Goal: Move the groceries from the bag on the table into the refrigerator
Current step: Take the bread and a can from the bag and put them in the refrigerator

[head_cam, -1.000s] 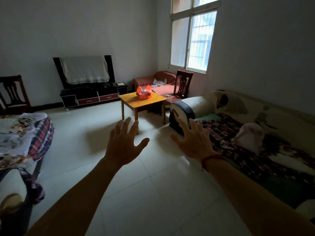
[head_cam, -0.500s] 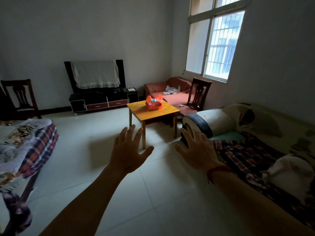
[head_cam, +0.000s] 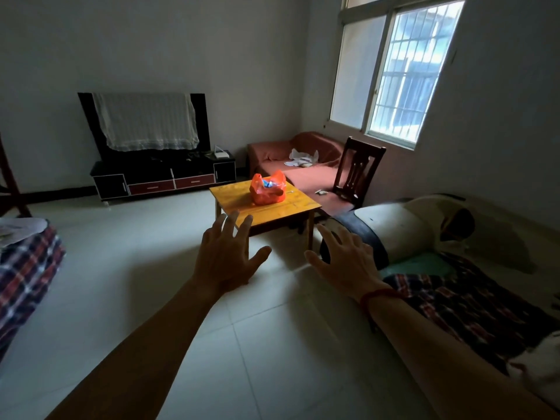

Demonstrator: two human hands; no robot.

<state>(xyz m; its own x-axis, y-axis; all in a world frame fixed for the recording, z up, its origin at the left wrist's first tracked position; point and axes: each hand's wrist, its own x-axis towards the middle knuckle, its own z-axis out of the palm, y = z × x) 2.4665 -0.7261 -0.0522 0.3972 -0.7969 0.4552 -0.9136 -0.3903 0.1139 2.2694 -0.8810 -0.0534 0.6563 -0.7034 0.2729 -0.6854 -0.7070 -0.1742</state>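
An orange plastic bag (head_cam: 268, 189) stands on a small yellow wooden table (head_cam: 242, 201) in the middle of the room, with something blue showing in its open top. My left hand (head_cam: 225, 256) and my right hand (head_cam: 345, 259) are stretched out in front of me over the floor, fingers spread, holding nothing. Both hands are well short of the table and bag. No refrigerator is in view.
A sofa (head_cam: 439, 237) with a plaid cover runs along the right. A dark wooden chair (head_cam: 360, 171) and a red sofa (head_cam: 303, 159) stand behind the table. A covered TV on a black cabinet (head_cam: 163, 177) lines the far wall. Plaid-covered furniture (head_cam: 27, 268) sits left.
The table and bag have grown larger in view and sit closer to my hands. Both hands stay spread and hold nothing.
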